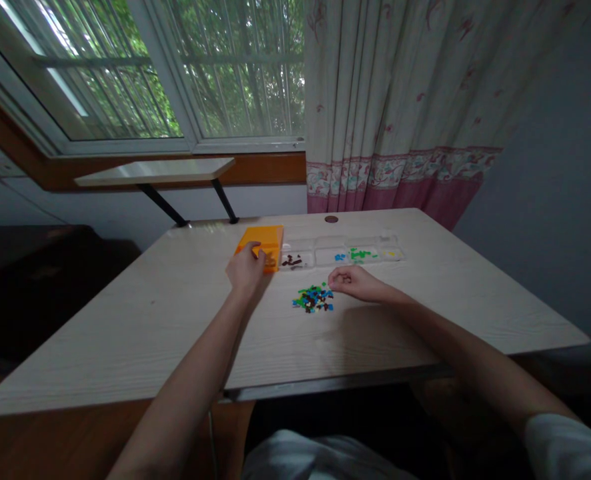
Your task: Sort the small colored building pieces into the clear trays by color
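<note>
My left hand [246, 268] is over the near edge of an orange plastic tray [261, 235], fingers curled together; whatever they hold is too small to see. To the right, my right hand [356, 283] is closed in a pinch at the edge of a mixed pile of small building bricks [313, 299] in blue, green, brown and yellow. Anything between its fingertips is hidden. Behind the pile lies a clear compartment box [329, 245]. Separate compartments hold brown bricks [292, 261], blue bricks [340, 257], green bricks [360, 254] and a few yellow pieces [389, 253].
The light wooden table [140, 327] extends on both sides of the hands. A raised shelf [160, 171] on black supports stands at its back left. A round brown disc [331, 219] is at the back edge, before a curtain [375, 133] and a window [240, 73].
</note>
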`<state>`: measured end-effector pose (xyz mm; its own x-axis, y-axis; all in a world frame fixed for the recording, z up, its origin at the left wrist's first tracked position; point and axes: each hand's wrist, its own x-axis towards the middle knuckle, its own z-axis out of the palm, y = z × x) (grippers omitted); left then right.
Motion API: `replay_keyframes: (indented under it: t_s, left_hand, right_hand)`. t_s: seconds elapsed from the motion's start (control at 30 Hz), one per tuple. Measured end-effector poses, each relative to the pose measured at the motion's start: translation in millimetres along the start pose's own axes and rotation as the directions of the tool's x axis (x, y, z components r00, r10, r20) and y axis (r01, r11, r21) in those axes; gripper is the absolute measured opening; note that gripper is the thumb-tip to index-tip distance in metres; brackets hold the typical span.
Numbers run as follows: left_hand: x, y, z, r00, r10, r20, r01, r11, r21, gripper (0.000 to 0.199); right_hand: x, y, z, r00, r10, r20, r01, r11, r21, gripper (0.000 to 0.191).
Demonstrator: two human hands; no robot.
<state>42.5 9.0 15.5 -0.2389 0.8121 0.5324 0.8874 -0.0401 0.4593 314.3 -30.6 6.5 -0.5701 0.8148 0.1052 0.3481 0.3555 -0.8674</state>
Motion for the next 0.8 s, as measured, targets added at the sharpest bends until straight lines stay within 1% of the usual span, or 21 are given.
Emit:
replay_keyframes:
  t_s: [0.1, 0.17, 0.23, 0.27, 0.33, 0.37, 0.43, 0.53, 0.8]
  left_hand:
    - [-3, 4, 1.9, 0.993, 0.083, 0.079, -0.074, 0.991, -0.110, 0.024]
    - [-10, 13, 5.2, 0.969, 0.184, 0.163, -0.140, 0.959, -0.247, 0.023]
    - [-19, 25, 9.2, 0.920, 0.300, 0.252, -0.191, 0.904, -0.382, 0.022]
    - [-25, 31, 10.8, 0.882, 0.368, 0.295, -0.219, 0.873, -0.436, 0.022]
    - [-36, 45, 12.4, 0.816, 0.466, 0.341, -0.262, 0.825, -0.501, 0.024]
    - [-41, 50, 12.3, 0.798, 0.494, 0.346, -0.270, 0.805, -0.528, 0.025]
    - [-48, 59, 10.9, 0.792, 0.509, 0.338, -0.267, 0.786, -0.558, 0.027]
    - [-52, 66, 8.9, 0.805, 0.509, 0.304, -0.270, 0.772, -0.576, 0.027]
    - [-54, 64, 14.0, 0.813, 0.519, 0.265, -0.263, 0.732, -0.629, 0.026]
  right_hand:
    - [2, -4, -1, 0.994, 0.001, -0.107, 0.009, 0.995, 0.096, 0.027]
    - [5, -5, 0, 0.982, 0.022, -0.188, 0.006, 0.989, 0.150, 0.027]
    - [7, -6, 2, 0.969, 0.046, -0.243, 0.005, 0.979, 0.204, 0.027]
    - [8, -6, 4, 0.964, 0.052, -0.261, 0.009, 0.974, 0.228, 0.026]
    - [10, -7, 7, 0.960, 0.053, -0.275, 0.022, 0.965, 0.261, 0.027]
    - [11, -8, 9, 0.960, 0.047, -0.276, 0.030, 0.963, 0.269, 0.027]
    - [12, -8, 12, 0.962, 0.032, -0.270, 0.044, 0.961, 0.271, 0.028]
    - [14, -7, 15, 0.965, 0.015, -0.261, 0.056, 0.964, 0.262, 0.029]
    - [16, -1, 17, 0.959, -0.011, -0.283, 0.088, 0.961, 0.261, 0.030]
